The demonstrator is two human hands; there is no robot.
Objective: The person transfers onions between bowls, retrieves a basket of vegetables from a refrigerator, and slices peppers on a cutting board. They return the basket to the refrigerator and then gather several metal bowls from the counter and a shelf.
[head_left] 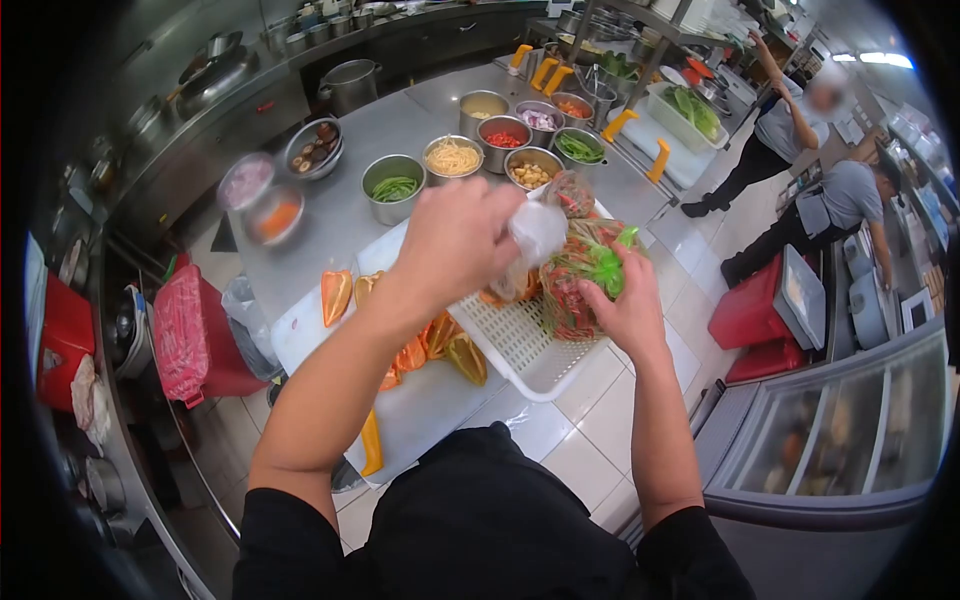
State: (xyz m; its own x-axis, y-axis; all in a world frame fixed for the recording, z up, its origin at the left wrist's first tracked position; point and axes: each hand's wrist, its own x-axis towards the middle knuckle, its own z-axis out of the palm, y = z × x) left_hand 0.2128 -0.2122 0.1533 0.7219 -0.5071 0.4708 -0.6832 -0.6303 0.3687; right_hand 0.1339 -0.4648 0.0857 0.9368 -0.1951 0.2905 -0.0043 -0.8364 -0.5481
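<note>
Several halved orange peppers point(420, 350) already lie on the white cutting board point(300, 335). Both hands grip a clear plastic bag of red produce point(580, 275) (unopened, apparently) above the white slotted basket point(520, 345): left hand point(455, 240) pinches its top, right hand point(625, 305) cradles its side.

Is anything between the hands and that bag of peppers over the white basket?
Nothing visible. The right hand grips the bag of peppers from the side, and the left hand pinches its clear plastic top. The bag hangs directly over the white basket, with no other object between them.
</note>
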